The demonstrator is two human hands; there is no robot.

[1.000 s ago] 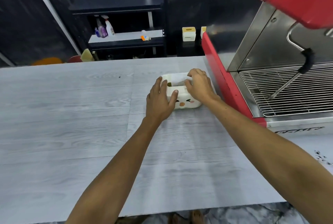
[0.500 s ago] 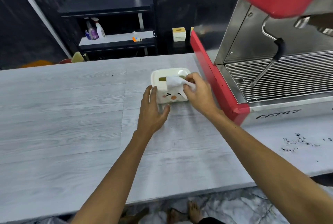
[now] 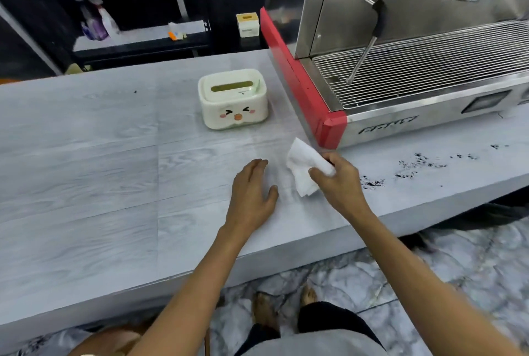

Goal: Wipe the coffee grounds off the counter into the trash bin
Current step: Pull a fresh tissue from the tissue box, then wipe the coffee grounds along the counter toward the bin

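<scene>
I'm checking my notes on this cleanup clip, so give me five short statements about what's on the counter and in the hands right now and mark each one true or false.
1. The right hand holds a white tissue. True.
2. The left hand is gripping the tissue box. False: it lies open and flat on the counter, apart from the box.
3. The coffee grounds lie on the counter in front of the espresso machine. True.
4. The tissue is already pressed onto the grounds. False: it sits to their left, not yet on them.
5. A tissue sticks out of the box's slot. False: the slot shows none.
</scene>
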